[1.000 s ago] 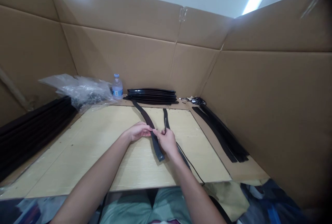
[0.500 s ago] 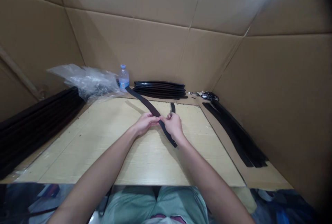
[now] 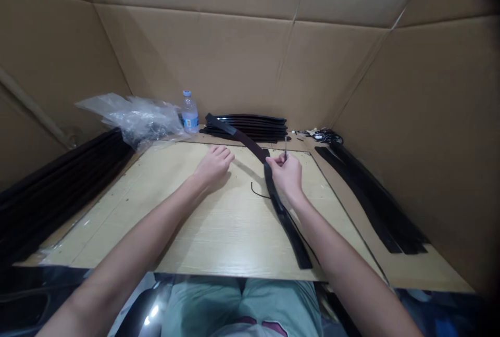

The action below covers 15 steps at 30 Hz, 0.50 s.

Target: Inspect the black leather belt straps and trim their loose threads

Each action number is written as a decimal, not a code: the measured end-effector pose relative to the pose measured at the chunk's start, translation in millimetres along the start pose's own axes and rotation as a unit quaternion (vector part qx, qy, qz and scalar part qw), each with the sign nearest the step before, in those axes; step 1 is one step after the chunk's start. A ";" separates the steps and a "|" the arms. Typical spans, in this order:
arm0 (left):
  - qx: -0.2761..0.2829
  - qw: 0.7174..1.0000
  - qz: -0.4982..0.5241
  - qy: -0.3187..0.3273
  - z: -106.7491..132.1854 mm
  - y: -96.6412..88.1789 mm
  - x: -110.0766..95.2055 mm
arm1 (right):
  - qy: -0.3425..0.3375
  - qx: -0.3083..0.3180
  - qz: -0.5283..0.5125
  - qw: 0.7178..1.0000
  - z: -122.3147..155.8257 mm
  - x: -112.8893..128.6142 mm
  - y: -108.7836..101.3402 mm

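A long black strap curves across the light wooden board, from the stack at the back down to the near edge. My right hand is closed on this strap near its middle and pinches a thin metal needle-like tool upright. A thin black thread loops on the board just left of that hand. My left hand rests on the board with fingers loosely curled, holding nothing, a short way left of the strap.
A stack of black straps lies at the back, a water bottle and crumpled clear plastic to its left. More black strips lie along the left and right. Cardboard walls enclose the space.
My left hand let go of the strap and moved left onto the board. My right hand shifted right and back with the strap, whose near end now reaches the board's front edge.
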State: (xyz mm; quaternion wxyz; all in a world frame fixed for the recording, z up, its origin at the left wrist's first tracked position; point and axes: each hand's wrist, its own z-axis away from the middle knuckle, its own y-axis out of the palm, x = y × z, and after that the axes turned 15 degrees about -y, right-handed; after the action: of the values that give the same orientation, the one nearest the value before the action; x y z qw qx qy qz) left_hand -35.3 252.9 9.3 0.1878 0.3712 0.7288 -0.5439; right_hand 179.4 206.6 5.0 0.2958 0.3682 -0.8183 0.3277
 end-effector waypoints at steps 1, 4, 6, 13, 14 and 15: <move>0.000 0.999 -0.030 0.025 2.9 -0.4 -3.1 | 0.003 -0.006 0.003 1.000 -2.8 -3.4 -3.6; 0.035 0.991 -0.093 0.091 31.5 4.6 -19.4 | 0.006 -0.017 0.004 1.000 -8.6 -15.0 -12.7; 0.126 0.983 -0.071 0.112 64.7 13.1 -32.9 | 0.004 -0.020 0.005 1.000 -10.3 -22.9 -17.2; 0.246 0.919 -0.124 0.282 82.5 25.8 -21.1 | 0.021 -0.025 0.010 0.999 -11.5 -37.0 -25.3; 0.183 0.935 -0.158 0.260 60.2 18.6 -10.4 | 0.023 -0.025 0.007 0.999 -11.4 -37.4 -26.3; 0.095 0.955 -0.194 0.204 35.0 8.9 0.4 | 0.029 -0.028 0.002 0.999 -11.2 -37.7 -27.3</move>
State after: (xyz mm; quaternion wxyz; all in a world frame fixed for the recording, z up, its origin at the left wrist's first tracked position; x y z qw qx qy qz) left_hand -33.5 221.6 -8.7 -0.1102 0.3420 0.7548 -0.5488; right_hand 224.7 216.4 -6.8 0.3287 0.3486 -0.8190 0.3158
